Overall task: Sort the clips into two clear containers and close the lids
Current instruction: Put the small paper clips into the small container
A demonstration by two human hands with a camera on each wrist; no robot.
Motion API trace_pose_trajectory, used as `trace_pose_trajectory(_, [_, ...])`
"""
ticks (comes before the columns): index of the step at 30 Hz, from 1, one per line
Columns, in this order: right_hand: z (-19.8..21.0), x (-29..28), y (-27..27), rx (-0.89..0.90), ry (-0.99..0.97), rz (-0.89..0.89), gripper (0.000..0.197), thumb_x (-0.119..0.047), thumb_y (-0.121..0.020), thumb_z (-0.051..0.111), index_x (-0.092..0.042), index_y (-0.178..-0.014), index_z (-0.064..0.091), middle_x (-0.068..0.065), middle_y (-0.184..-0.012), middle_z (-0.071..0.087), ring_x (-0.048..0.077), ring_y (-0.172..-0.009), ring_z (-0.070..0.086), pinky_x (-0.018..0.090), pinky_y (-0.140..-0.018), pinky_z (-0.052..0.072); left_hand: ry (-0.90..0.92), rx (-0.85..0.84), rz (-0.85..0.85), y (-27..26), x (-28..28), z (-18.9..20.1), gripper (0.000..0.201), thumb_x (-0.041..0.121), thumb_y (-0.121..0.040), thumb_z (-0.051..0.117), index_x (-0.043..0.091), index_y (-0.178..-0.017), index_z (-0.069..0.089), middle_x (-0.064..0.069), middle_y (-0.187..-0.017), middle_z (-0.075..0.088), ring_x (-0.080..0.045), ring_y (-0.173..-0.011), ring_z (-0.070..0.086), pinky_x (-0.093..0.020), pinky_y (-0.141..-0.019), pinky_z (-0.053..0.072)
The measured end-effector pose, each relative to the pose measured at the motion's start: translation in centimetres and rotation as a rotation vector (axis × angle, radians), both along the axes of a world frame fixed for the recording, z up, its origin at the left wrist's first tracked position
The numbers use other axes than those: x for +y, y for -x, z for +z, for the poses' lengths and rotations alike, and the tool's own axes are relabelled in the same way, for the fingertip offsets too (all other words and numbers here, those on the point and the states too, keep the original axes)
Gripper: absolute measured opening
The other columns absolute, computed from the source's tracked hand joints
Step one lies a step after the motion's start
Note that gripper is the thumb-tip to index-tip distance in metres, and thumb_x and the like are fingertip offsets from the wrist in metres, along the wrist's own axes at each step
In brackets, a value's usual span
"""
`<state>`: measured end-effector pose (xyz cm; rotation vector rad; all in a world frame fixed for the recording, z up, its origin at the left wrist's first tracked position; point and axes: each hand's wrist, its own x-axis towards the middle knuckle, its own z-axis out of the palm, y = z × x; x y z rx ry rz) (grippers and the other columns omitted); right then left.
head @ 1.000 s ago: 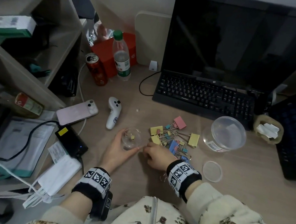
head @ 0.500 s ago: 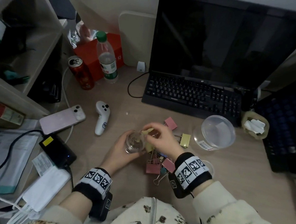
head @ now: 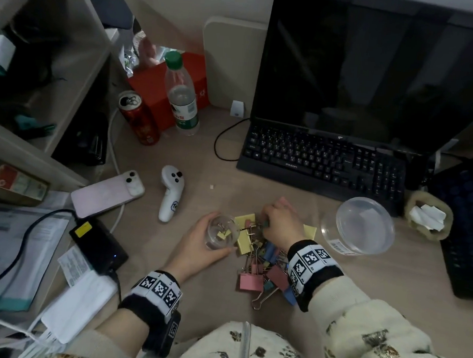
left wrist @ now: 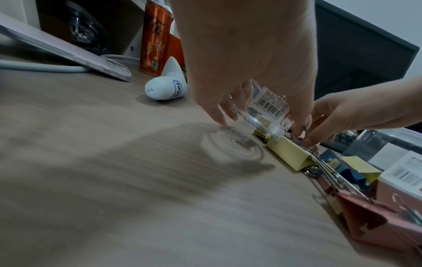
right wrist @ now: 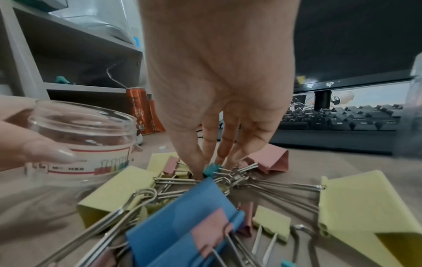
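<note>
Clear small jar (head: 221,234) is gripped by the left hand (head: 197,249), beside the clip pile (head: 263,260)
A small teal clip (right wrist: 211,171) is pinched by the right hand (head: 281,226); the larger container (head: 364,226) stands open nearby

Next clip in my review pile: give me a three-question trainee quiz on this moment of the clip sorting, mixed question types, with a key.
1. True or false: the large clear container by the keyboard already holds clips.
2. Which hand holds the small clear jar? A) left hand B) right hand C) neither
3. Fill in: the right hand reaches into the pile of binder clips, fingertips at a small ____-coloured clip.

Key
1. False; it looks empty in the head view.
2. A; the left hand wraps the jar, which has a small yellow clip inside.
3. Teal.
</note>
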<state>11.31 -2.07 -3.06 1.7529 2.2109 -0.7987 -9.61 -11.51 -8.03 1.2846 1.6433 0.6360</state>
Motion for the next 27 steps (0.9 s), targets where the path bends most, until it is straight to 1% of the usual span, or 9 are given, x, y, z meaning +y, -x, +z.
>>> trace_pose_trajectory(3, [0.1, -0.2, 0.2, -0.031, 0.018, 0.01, 0.022, -0.01, -0.083, 0.059, -0.016, -0.104, 0.06, 0.003, -0.114, 0.053, 0.026, -0.106, 0.055, 0.052, -0.098, 0.041, 0.007, 0.003, 0.01, -0.1, -0.1, 0.0, 0.098, 0.065, -0.056, 0.082, 0.034, -0.14, 0.042, 0.016, -0.137, 0.054, -0.003, -0.126, 0.052, -0.038, -0.109, 0.045])
trace_pose_trajectory(7, [0.1, -0.4, 0.0, -0.019, 0.028, 0.0, 0.019, -0.013, -0.083, 0.061, -0.014, -0.103, 0.059, 0.003, -0.114, 0.051, 0.027, -0.104, 0.056, 0.047, -0.098, 0.041, 0.002, -0.011, 0.021, -0.1, -0.3, -0.5, 0.098, 0.068, -0.055, 0.082, 0.035, -0.138, 0.043, 0.017, -0.136, 0.055, -0.003, -0.127, 0.052, -0.04, -0.109, 0.045])
trace_pose_trajectory(11, [0.5, -0.2, -0.4, 0.066, 0.049, -0.059, 0.015, -0.008, -0.083, 0.061, -0.011, -0.097, 0.058, 0.005, -0.11, 0.052, 0.026, -0.097, 0.057, 0.036, -0.082, 0.049, 0.0, -0.017, 0.023, -0.1, -0.2, -0.4, 0.099, 0.07, -0.054, 0.083, 0.036, -0.138, 0.043, 0.018, -0.136, 0.055, -0.002, -0.126, 0.052, -0.04, -0.109, 0.045])
trace_pose_trajectory(14, [1.0, 0.0, -0.6, 0.122, 0.03, -0.09, 0.01, -0.006, -0.08, 0.061, -0.014, -0.084, 0.057, 0.005, -0.099, 0.054, 0.025, -0.09, 0.058, 0.042, -0.081, 0.052, -0.004, -0.03, 0.021, -0.1, -0.2, -0.2, 0.103, 0.078, -0.05, 0.078, 0.037, -0.137, 0.043, 0.017, -0.135, 0.056, -0.004, -0.125, 0.053, -0.042, -0.108, 0.045])
trace_pose_trajectory(17, [1.3, -0.1, -0.8, 0.15, 0.006, -0.101, 0.01, -0.008, -0.078, 0.063, -0.015, -0.085, 0.062, 0.004, -0.096, 0.055, 0.024, -0.086, 0.059, 0.041, -0.078, 0.053, 0.0, -0.022, 0.0, -0.4, -0.1, 0.2, 0.103, 0.074, -0.051, 0.079, 0.035, -0.139, 0.043, 0.016, -0.135, 0.056, -0.005, -0.125, 0.053, -0.043, -0.109, 0.045])
trace_pose_trajectory(20, [2.5, -0.4, -0.5, 0.292, 0.028, -0.126, 0.009, -0.01, -0.083, 0.064, -0.016, -0.088, 0.061, -0.006, -0.084, 0.05, 0.012, -0.078, 0.055, 0.025, -0.066, 0.046, 0.014, -0.004, -0.016, -0.5, -0.1, 0.3, 0.099, 0.067, -0.054, 0.081, 0.036, -0.14, 0.041, 0.015, -0.137, 0.054, -0.007, -0.126, 0.052, -0.042, -0.109, 0.045])
trace_pose_trajectory(22, [3.9, -0.8, 0.2, 0.418, 0.083, -0.095, 0.01, -0.012, -0.084, 0.066, -0.019, -0.087, 0.059, -0.007, -0.08, 0.052, 0.008, -0.074, 0.052, 0.02, -0.06, 0.043, 0.016, -0.006, -0.014, -0.6, 0.0, 0.2, 0.098, 0.067, -0.055, 0.083, 0.037, -0.139, 0.041, 0.015, -0.137, 0.054, -0.007, -0.127, 0.053, -0.042, -0.108, 0.045])
trace_pose_trajectory(25, [5.1, -1.4, 1.2, 0.574, 0.212, -0.047, 0.014, -0.014, -0.083, 0.069, -0.023, -0.091, 0.061, 0.0, -0.09, 0.063, 0.018, -0.082, 0.062, 0.031, -0.072, 0.053, 0.01, -0.036, -0.006, -0.7, 0.2, 0.0, 0.099, 0.072, -0.051, 0.084, 0.039, -0.135, 0.044, 0.013, -0.135, 0.057, -0.008, -0.124, 0.056, -0.044, -0.105, 0.048])
trace_pose_trajectory(27, [5.2, -1.6, 1.5, 0.624, 0.26, -0.03, 0.017, -0.018, -0.084, 0.069, -0.024, -0.099, 0.062, -0.005, -0.096, 0.064, 0.016, -0.088, 0.065, 0.03, -0.076, 0.055, 0.006, -0.051, -0.001, -0.8, 0.4, 0.1, 0.101, 0.073, -0.048, 0.084, 0.038, -0.134, 0.045, 0.012, -0.134, 0.058, -0.009, -0.123, 0.057, -0.044, -0.105, 0.048])
